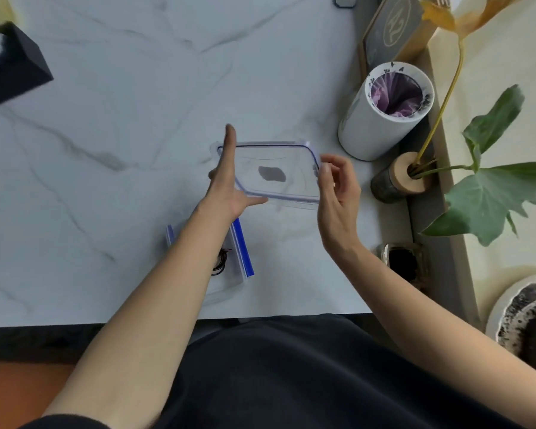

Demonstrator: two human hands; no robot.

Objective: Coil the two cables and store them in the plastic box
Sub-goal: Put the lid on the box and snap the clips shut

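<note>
A clear plastic lid [273, 171] with a blue seal line is held flat above the marble table. My left hand [229, 184] grips its left edge, fingers stretched along the side and thumb under the near edge. My right hand [334, 193] pinches its right edge with the fingertips. The clear plastic box [235, 274] with blue clips stands nearer me, mostly hidden under my left forearm. Dark coiled cable [220, 263] shows inside the box beside my arm.
A white cylindrical bin [381, 119] with a purple liner stands right of the lid. A small vase [399, 181] with leafy stems, a dark jar [403, 264] and a speckled bowl [520, 314] line the right edge. A dark block [16, 66] sits far left.
</note>
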